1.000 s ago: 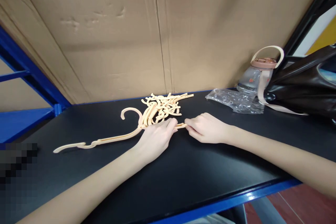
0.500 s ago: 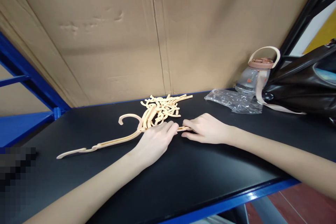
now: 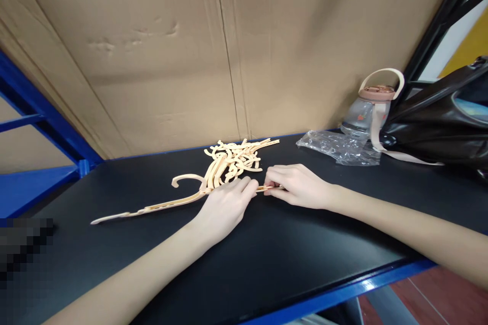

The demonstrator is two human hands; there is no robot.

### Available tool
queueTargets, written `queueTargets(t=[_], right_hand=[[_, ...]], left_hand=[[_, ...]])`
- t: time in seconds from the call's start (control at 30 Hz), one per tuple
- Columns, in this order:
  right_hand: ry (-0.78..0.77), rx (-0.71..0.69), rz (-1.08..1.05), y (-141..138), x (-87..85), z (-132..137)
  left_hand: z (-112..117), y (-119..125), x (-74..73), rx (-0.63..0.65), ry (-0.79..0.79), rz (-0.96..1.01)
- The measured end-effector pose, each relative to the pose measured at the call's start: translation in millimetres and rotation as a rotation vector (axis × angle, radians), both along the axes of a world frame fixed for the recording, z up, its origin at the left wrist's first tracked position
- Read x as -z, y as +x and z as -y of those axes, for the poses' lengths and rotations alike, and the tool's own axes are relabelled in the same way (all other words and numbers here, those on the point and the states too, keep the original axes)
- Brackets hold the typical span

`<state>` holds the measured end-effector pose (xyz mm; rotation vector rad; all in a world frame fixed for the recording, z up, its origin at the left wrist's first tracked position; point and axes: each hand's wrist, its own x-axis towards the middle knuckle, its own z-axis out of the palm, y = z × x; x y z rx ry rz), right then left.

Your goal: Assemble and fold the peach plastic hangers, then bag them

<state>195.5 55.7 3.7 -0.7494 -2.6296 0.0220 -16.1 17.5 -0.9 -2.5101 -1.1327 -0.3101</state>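
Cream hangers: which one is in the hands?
The frontmost hanger, its hook and one arm stretching left; the left hand and right hand hold it, while the others lie piled behind.

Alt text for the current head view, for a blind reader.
A left hand and right hand hold one arm of a cream hanger on a black table. Behind lie more cream pieces; at right, clear plastic, a bottle and a dark bag.
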Motion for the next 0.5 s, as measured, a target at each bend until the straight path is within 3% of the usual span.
queueTargets(t=[0.17, 0.33, 0.5], right_hand=[[-0.020, 0.034, 0.041, 1.3, -0.3, -2.5], [-0.131, 0.128, -0.080, 1.0, 2.3, -4.0], [-0.133, 0.175, -0.250, 1.7, 6.1, -8.7]], left_hand=[[-0.2, 0.7, 1.0, -0.025, 0.042, 0.058], [1.1, 1.5, 2.3, -0.101, 0.106, 0.150], [2.8, -0.2, -0.5, 0.081, 0.260, 0.191]])
